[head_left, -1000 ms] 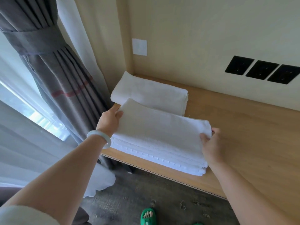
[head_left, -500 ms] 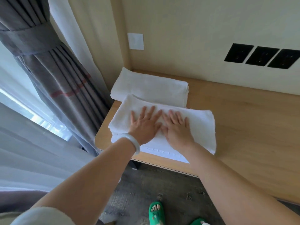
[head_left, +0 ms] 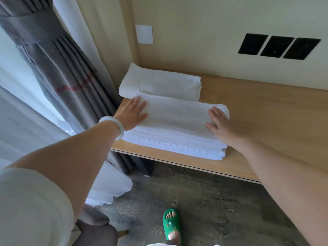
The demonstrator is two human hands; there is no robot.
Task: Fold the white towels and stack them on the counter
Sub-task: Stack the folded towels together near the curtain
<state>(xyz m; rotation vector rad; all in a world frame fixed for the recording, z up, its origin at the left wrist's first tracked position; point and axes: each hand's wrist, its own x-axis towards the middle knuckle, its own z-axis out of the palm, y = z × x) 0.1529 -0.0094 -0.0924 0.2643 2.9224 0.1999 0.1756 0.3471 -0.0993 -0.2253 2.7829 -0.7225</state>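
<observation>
My fingers (head_left: 140,106) lie flat & straight, gripping nothing: left hand (head_left: 132,114) presses one end of the towel stack (head_left: 177,121), right hand (head_left: 224,126) the other, mid-frame on the tabletop (head_left: 266,107). 2nd folded towel (head_left: 159,82) touches it behind. Grey curtain (head_left: 71,77) crowds the left, black sockets (head_left: 276,47) upper right.

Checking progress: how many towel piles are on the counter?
2. The front pile lies under the left hand and right hand; the back pile sits behind it, in the corner. Towels per pile unclear.
</observation>
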